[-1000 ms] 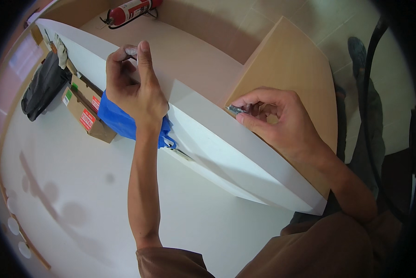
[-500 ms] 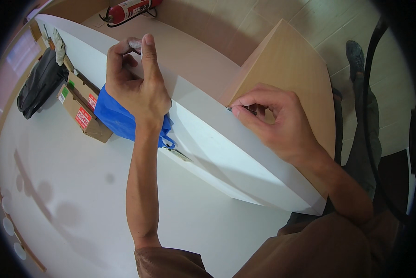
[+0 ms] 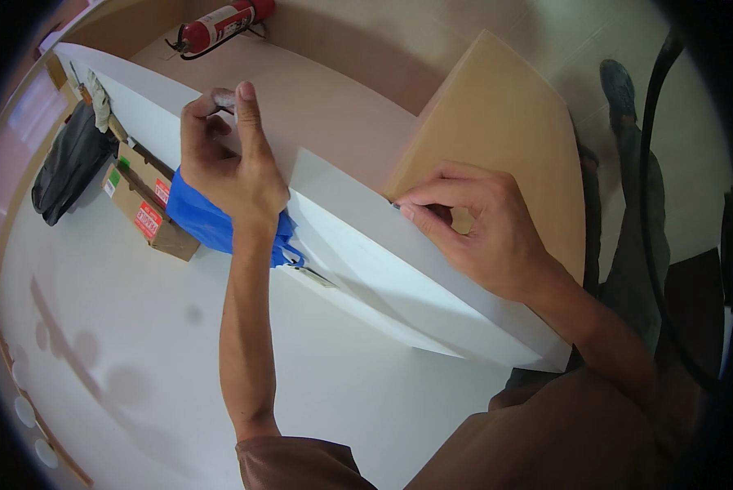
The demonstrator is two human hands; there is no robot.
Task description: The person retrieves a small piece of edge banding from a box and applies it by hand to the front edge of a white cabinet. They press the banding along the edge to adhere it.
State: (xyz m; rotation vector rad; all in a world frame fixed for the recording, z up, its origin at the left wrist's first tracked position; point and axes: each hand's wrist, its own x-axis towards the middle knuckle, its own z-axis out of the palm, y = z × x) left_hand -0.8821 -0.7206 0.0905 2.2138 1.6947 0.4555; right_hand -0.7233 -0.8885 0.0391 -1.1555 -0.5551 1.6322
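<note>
My left hand (image 3: 234,167) is raised over the top of the white ledge (image 3: 334,184), thumb up and fingers curled. A whitish patch or small pale piece shows at its index fingertip by the thumb; I cannot make out which. Further right, my right hand (image 3: 481,224) is closed in a pinch at the ledge's far edge, beside the wood-coloured panel (image 3: 497,114). Its thumb and index finger meet on something tiny and dark, mostly hidden by the fingers. Beyond my left wrist, a blue bag (image 3: 199,214) hangs or lies against the ledge's side.
Left of the blue bag are a cardboard box (image 3: 175,242) with red labels and a black bag (image 3: 68,163). A pale glove (image 3: 99,102) lies above them. A red fire extinguisher (image 3: 219,26) is at the far side. A person's leg and shoe (image 3: 618,90) show at right.
The whole view has shifted slightly. Both hands appear a little lower and further left in the picture, the right still pinching at the ledge's edge. Their finger poses are nearly unchanged.
</note>
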